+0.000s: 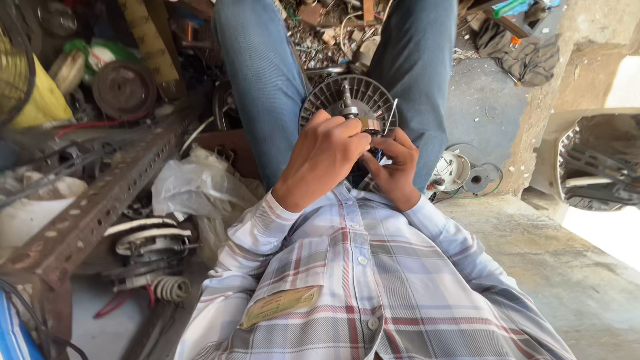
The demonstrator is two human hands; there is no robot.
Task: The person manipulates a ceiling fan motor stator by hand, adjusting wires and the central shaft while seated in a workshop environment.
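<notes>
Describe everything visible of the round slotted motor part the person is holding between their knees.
The round motor housing looks like grey cast metal, a disc with radial slots fanning from the centre like ribs. A short shaft stands up from its hub, with a shiny metal collar below it. It sits between the jeans-clad knees, face tilted toward the camera, its lower half hidden. The left hand curls over its lower front, fingers at the hub; the right hand grips the lower right edge. A thin light rod rises beside the right fingers.

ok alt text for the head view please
Both bare hands, left hand and right hand, grip a round grey ribbed fan motor housing between blue-jeaned knees. A crumpled clear plastic bag and a rusty perforated metal angle bar lie to the left.
</notes>
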